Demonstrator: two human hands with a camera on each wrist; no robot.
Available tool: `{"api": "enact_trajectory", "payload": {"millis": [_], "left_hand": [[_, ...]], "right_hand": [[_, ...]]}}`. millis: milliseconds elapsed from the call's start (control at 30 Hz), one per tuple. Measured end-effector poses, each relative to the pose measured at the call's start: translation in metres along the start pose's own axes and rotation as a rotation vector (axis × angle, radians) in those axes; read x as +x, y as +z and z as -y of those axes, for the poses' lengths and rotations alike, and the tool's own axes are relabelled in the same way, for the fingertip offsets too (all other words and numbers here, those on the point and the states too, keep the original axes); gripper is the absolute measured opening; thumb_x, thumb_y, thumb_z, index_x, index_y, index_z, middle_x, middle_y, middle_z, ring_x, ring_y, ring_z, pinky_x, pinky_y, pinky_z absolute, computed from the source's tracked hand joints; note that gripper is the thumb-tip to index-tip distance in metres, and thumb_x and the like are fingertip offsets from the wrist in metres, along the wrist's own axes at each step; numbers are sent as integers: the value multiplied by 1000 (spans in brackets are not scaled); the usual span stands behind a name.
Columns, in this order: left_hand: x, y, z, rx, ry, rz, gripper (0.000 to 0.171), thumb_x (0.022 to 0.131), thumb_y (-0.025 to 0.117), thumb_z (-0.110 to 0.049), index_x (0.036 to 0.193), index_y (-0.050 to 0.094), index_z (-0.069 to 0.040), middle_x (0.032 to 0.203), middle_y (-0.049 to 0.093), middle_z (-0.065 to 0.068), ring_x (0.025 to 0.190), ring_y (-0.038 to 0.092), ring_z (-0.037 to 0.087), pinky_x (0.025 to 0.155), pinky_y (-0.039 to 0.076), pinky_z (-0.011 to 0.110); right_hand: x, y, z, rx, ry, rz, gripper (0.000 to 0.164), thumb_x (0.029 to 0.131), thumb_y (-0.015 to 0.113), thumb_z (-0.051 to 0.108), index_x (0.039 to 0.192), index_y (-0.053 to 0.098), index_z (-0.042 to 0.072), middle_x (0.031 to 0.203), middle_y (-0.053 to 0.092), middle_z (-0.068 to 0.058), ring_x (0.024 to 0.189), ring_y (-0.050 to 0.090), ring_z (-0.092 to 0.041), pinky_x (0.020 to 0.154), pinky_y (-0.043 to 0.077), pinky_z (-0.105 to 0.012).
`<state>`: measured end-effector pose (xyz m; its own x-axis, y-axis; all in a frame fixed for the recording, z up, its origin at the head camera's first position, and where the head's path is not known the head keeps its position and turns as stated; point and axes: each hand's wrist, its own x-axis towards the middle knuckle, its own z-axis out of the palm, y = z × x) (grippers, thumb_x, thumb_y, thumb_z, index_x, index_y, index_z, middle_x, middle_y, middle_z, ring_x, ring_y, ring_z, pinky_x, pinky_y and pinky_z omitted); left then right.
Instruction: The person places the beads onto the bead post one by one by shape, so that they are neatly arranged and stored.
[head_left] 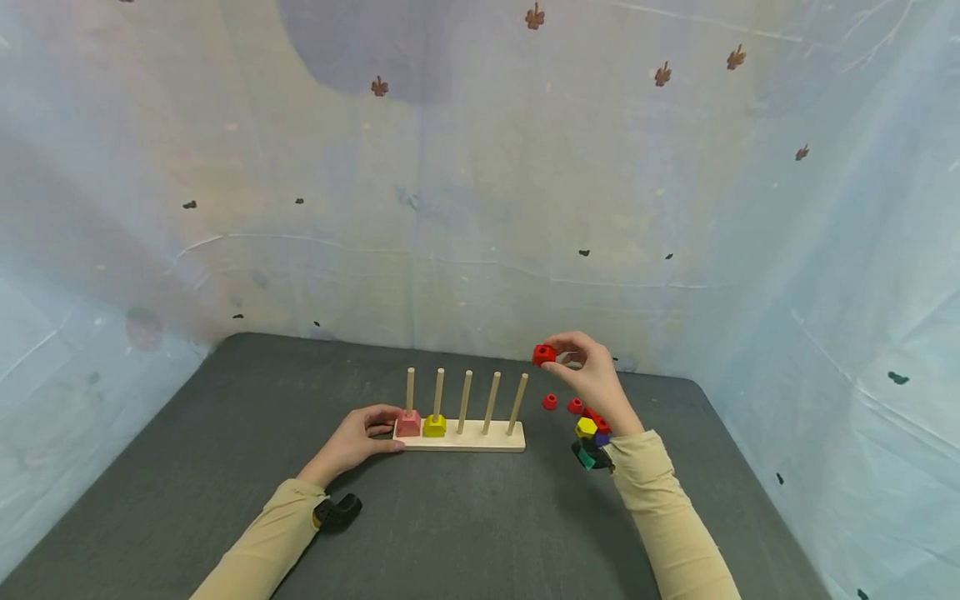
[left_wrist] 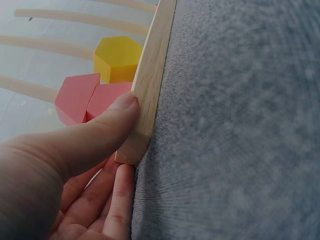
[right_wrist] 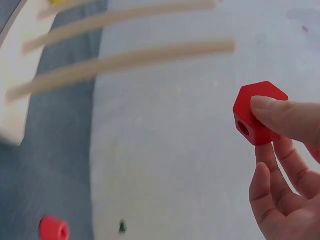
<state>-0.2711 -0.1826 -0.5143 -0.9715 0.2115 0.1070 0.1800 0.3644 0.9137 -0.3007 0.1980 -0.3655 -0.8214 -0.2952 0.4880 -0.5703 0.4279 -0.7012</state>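
Note:
My left hand (head_left: 351,438) grips the left end of a wooden peg board (head_left: 480,443), with the thumb on the front edge and the fingers around the end. Pink blocks (left_wrist: 75,97) are stacked on the leftmost peg, and a yellow hexagonal block (left_wrist: 118,54) sits on the peg beside it. The other three pegs (head_left: 491,404) are bare. Above and to the right of the board, my right hand (head_left: 594,382) pinches a red hexagonal block (right_wrist: 244,108) between thumb and fingers. A hole shows in one side of that block.
Two small red beads (head_left: 550,402) lie right of the board. Near the right wrist lies a cluster of loose blocks, including a yellow block (head_left: 587,428), partly hidden by the arm. The dark grey table (head_left: 457,525) ends at a printed curtain (head_left: 480,208).

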Motion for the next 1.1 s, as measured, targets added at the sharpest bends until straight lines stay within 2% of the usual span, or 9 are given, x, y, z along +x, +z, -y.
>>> {"api": "enact_trajectory", "payload": {"millis": [167,333,467,667,1100], "left_hand": [[0,0,-2,-2,-17,7,58,73,84,-14,124,60,-4,124,59,13,111,58,26,94,49,37],[-2,0,-3,-14,3,0,57,73,83,-10,125,59,-2,124,59,14,111,58,28,94,49,40],[-2,0,-2,-19,4,1,57,74,83,-9,125,59,-2,124,58,14,110,58,28,94,49,41],[-2,0,-2,-6,-7,6,57,73,84,-12,124,60,-3,123,59,13,110,58,26,93,50,37],[-3,-1,-3,-12,21,14,58,73,84,-15,124,60,-3,123,59,13,110,58,27,93,50,35]], "right_hand": [[8,11,41,95,-66,9,33,83,72,-2,115,62,-4,109,61,-18,98,59,-31,88,50,-44],[16,25,67,171,-107,36,32,83,70,-7,113,60,-8,107,60,-22,98,60,-35,90,48,-47],[21,40,75,237,-172,64,33,81,70,-11,112,59,-11,106,59,-25,96,59,-37,90,48,-49],[23,62,84,311,-215,101,32,82,70,-10,112,59,-10,104,58,-24,96,59,-36,91,47,-53],[20,98,92,319,-235,113,31,81,71,-10,110,59,-6,104,59,-19,95,58,-30,85,53,-38]]}}
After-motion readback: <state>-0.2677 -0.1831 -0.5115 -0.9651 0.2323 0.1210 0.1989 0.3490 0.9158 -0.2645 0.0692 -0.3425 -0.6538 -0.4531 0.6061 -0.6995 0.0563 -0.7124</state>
